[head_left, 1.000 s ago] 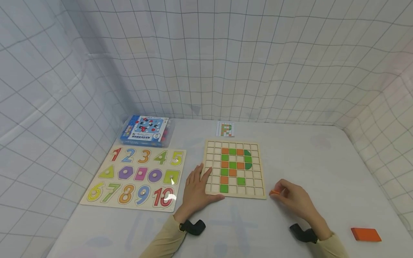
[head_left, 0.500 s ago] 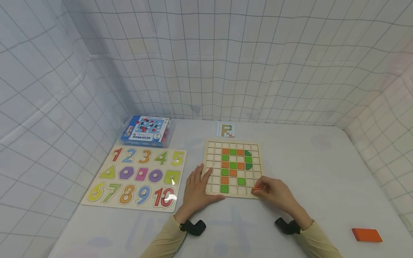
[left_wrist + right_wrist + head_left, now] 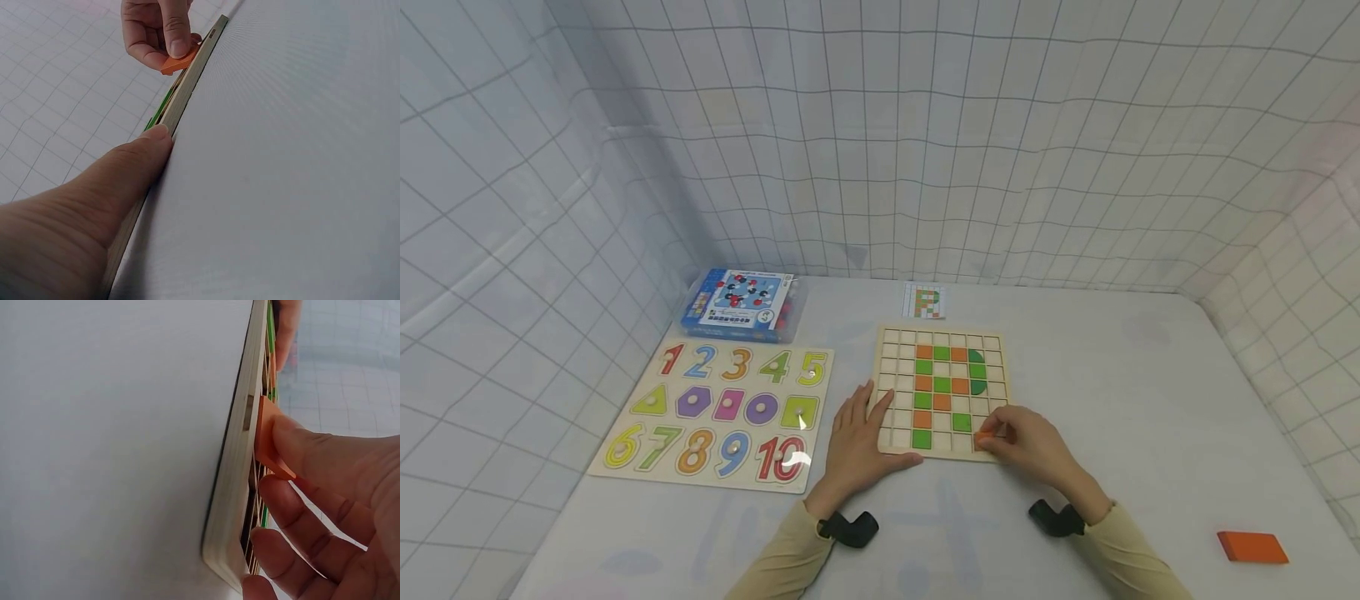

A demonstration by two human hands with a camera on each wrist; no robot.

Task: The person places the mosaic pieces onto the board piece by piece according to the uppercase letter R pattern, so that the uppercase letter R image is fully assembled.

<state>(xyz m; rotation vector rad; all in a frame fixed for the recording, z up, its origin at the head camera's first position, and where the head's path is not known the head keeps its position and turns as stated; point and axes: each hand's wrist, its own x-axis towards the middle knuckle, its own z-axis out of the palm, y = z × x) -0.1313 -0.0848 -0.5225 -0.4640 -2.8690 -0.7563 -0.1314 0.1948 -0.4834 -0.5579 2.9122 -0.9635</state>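
Note:
A wooden grid board (image 3: 901, 437) lies in the middle of the table, with green and orange square tiles and two rounded dark green pieces set in its cells. My left hand (image 3: 854, 437) rests with spread fingers on the board's left side, its thumb (image 3: 134, 156) along the near edge. Between thumb and fingers, my right hand (image 3: 1030, 442) pinches an orange tile (image 3: 267, 434) over the front row, right of centre. In the right wrist view that tile is tilted, right at the board's near edge. Part of the board's right side is hidden under this hand.
Left of the board lies a number-and-shape puzzle (image 3: 681, 475), with a blue boxed set (image 3: 737, 304) behind it. A small pattern card (image 3: 924, 301) lies beyond the board. At the front right is an orange block (image 3: 1253, 547). Grid-patterned curtains (image 3: 925, 150) enclose the table.
My right hand has moved left with the orange tile, from beside the board's right edge to over its front row. My left hand has stayed in place.

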